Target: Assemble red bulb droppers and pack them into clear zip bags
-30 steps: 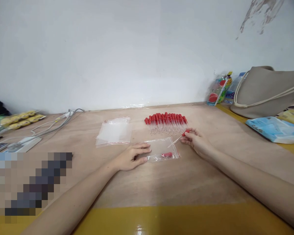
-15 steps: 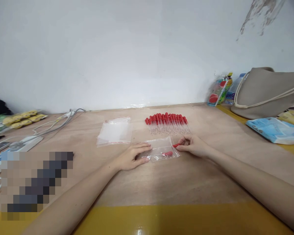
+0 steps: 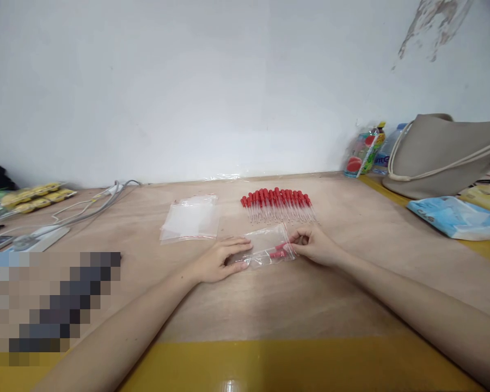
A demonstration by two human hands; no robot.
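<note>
A small clear zip bag (image 3: 265, 244) lies flat on the wooden table, with two red-bulbed glass droppers (image 3: 278, 251) inside it. My left hand (image 3: 220, 260) rests on the bag's left end, fingers stretched out and pressing it down. My right hand (image 3: 314, 245) is at the bag's right, open end, fingers curled and pinched at the mouth where the red bulbs lie. Just behind the bag, a row of several more red-bulbed droppers (image 3: 278, 204) lies side by side. A stack of empty clear zip bags (image 3: 191, 219) sits to the left of that row.
A beige bag with cord handles (image 3: 445, 152), bottles (image 3: 367, 149) and a blue packet (image 3: 457, 216) stand at the right. Cables and a power strip (image 3: 44, 234) with yellow items (image 3: 36, 197) lie at the left. A yellow strip (image 3: 294, 365) edges the table front. A wall stands behind.
My right hand brought one dropper from the row down to the bag's mouth and slid it in beside the first one. My left hand stayed on the bag.
</note>
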